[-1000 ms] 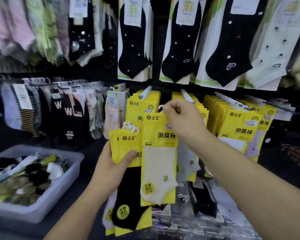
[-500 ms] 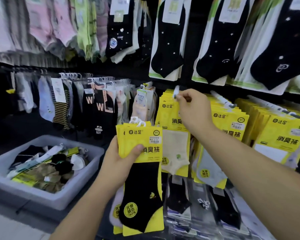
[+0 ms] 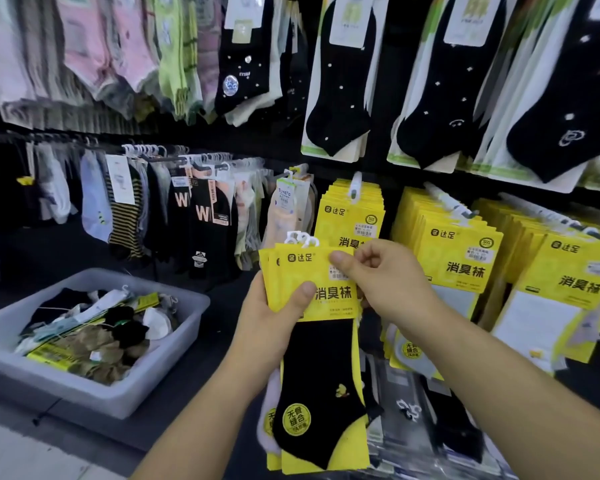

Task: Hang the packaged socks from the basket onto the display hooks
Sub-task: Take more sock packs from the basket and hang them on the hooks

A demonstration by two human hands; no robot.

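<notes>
Packaged socks [image 3: 317,299] in yellow cards, several fanned together, sit upright in the middle of the scene, in front of the display wall and not touching it. The left hand [image 3: 271,327] grips the fan from the left, with the thumb laid across the yellow face and the fingers curled behind. The front pack [image 3: 321,393] shows a black ankle sock with a round yellow sticker near the toe. The right hand [image 3: 385,282] pinches the top right corner of that pack's card between thumb and curled fingers. Small white plastic hangers [image 3: 300,239] stick up from the top edge of the fan. Just beyond, on the wall, a display hook [image 3: 355,185] with a white tip carries a thick row of matching yellow packs [image 3: 352,216]. More hooks to the right carry the same yellow cards, with pale socks showing. Above them hang larger black socks [image 3: 340,105] on white and green cards. To the far left, a rail holds striped, black and pastel socks [image 3: 125,220]. At the near left, the basket [image 3: 94,398], a pale grey tub, rests on a dark surface and holds a loose heap of socks and packs in black, white, olive and yellow.
</notes>
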